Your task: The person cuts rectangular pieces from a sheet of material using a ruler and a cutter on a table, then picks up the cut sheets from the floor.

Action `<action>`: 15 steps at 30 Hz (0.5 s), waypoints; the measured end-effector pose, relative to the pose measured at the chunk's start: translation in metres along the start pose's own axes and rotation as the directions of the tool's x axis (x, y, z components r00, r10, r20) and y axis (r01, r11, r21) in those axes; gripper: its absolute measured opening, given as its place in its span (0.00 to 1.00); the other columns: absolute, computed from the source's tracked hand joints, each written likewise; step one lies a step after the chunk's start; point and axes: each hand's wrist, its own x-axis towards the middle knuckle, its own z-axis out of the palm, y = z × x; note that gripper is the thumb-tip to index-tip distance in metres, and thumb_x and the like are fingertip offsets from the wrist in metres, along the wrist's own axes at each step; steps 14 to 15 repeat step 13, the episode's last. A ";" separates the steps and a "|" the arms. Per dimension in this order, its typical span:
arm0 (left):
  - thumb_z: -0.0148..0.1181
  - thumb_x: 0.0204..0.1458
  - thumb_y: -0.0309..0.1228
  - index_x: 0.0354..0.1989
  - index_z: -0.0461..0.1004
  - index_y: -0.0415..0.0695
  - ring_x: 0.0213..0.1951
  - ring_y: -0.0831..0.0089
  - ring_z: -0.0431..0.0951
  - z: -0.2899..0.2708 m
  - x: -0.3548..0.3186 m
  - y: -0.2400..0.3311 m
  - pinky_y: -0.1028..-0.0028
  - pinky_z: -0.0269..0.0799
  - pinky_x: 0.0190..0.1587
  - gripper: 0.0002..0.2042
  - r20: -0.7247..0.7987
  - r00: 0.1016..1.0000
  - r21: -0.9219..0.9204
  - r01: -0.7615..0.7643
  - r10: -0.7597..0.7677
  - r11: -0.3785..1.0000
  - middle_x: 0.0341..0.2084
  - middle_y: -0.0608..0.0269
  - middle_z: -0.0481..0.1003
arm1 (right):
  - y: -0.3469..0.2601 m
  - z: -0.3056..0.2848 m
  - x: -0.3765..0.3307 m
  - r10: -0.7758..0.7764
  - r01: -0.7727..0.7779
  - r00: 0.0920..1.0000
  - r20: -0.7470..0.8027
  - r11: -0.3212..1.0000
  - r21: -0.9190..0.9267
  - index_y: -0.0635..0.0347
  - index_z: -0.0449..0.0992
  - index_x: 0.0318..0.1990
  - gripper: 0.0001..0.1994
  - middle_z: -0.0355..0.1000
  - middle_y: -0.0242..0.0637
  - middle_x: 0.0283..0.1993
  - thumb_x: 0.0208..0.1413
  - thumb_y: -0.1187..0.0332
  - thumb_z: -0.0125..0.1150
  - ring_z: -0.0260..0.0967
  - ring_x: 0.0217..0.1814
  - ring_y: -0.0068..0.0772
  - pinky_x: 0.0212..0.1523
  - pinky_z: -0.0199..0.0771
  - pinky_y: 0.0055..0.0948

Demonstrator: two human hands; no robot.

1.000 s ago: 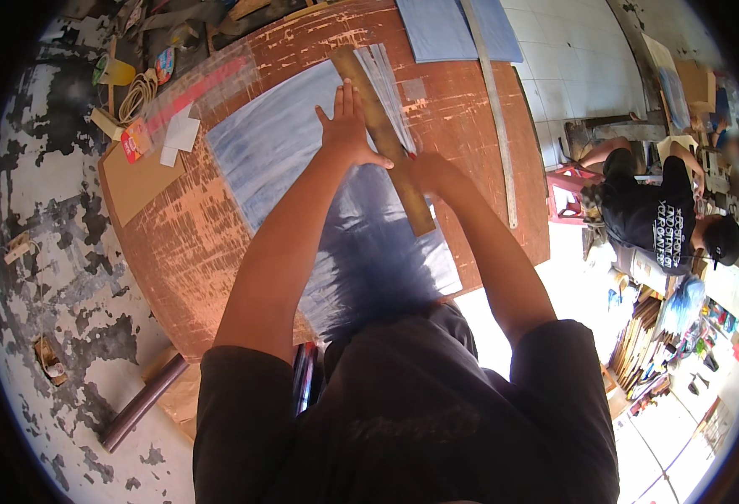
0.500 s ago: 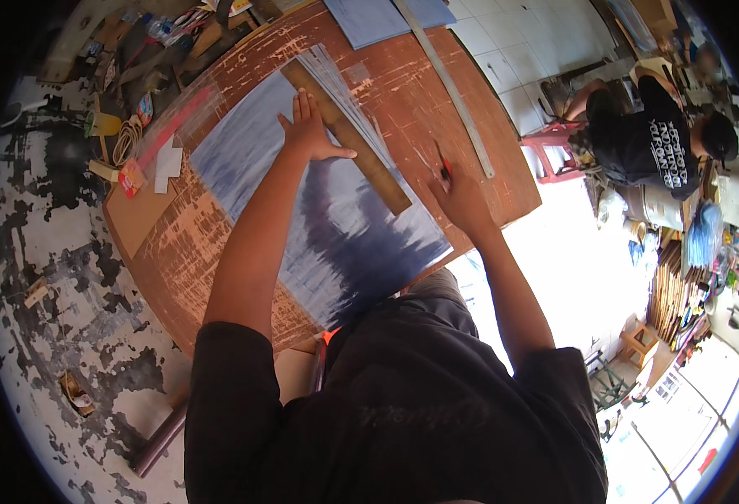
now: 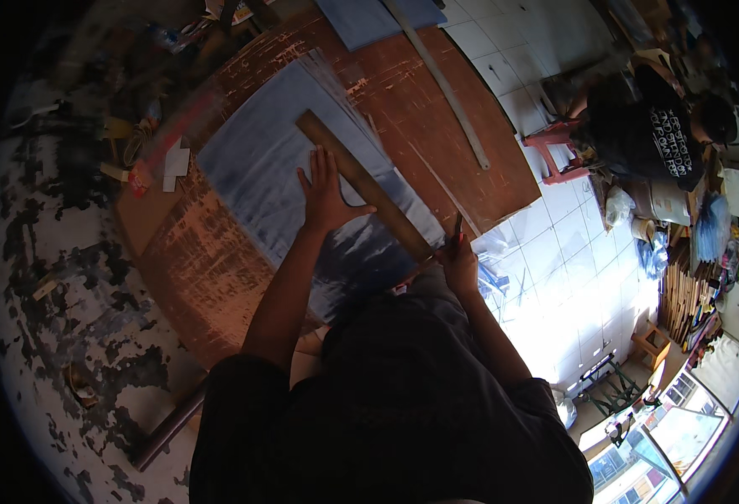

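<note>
White floor tiles (image 3: 554, 244) run along the right of your brown board desk (image 3: 210, 269), and another person in a dark shirt (image 3: 646, 134) sits well beyond its right edge. Your blue-grey sheet (image 3: 260, 168) lies flat across the middle of the desk, its near end hanging over the near edge toward you. It looks thin, light and floppy, so pin it flat rather than pinch it. A long wooden straightedge (image 3: 361, 181), stiff and likely to slide, lies diagonally on the sheet. Your left hand (image 3: 326, 195) rests open, fingers spread, pressing sheet and straightedge. Your right hand (image 3: 459, 259) is closed on a slim dark tool (image 3: 457, 227) at the straightedge's near end. Compared with 0.5 s earlier, your right hand has come down the straightedge toward the near edge, and your left has stayed put.
</note>
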 end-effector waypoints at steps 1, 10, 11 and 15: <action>0.69 0.28 0.80 0.80 0.32 0.34 0.81 0.45 0.27 -0.003 0.002 -0.002 0.29 0.26 0.74 0.81 0.004 1.000 0.001 -0.007 0.007 1.000 0.80 0.39 0.29 | -0.004 -0.002 0.004 0.039 -0.040 0.999 0.024 0.999 0.012 0.60 0.69 0.48 0.20 0.78 0.46 0.34 0.53 0.71 0.74 0.81 0.38 0.50 0.39 0.78 0.44; 0.69 0.33 0.78 0.81 0.30 0.39 0.81 0.46 0.29 -0.017 0.041 -0.040 0.30 0.26 0.74 0.77 -0.036 0.999 0.022 -0.022 0.022 1.000 0.81 0.42 0.29 | -0.004 0.023 0.051 -0.148 0.148 0.989 -0.013 0.989 0.019 0.59 0.74 0.52 0.20 0.80 0.48 0.40 0.54 0.67 0.72 0.82 0.45 0.48 0.44 0.78 0.46; 0.69 0.34 0.77 0.81 0.30 0.40 0.81 0.46 0.29 -0.018 0.043 -0.050 0.30 0.26 0.74 0.77 -0.050 0.998 0.011 -0.027 0.028 1.000 0.81 0.43 0.28 | -0.012 0.026 0.056 -0.135 0.135 0.991 0.013 0.991 0.003 0.59 0.74 0.52 0.20 0.80 0.48 0.40 0.54 0.66 0.72 0.82 0.46 0.47 0.45 0.78 0.46; 0.68 0.36 0.77 0.81 0.31 0.41 0.81 0.45 0.28 -0.021 0.051 -0.061 0.29 0.26 0.74 0.75 -0.035 0.999 -0.010 -0.027 0.026 1.000 0.81 0.43 0.29 | -0.029 0.027 0.062 -0.100 0.102 0.993 0.057 0.994 -0.032 0.58 0.74 0.54 0.21 0.80 0.48 0.42 0.53 0.65 0.73 0.82 0.47 0.46 0.46 0.78 0.47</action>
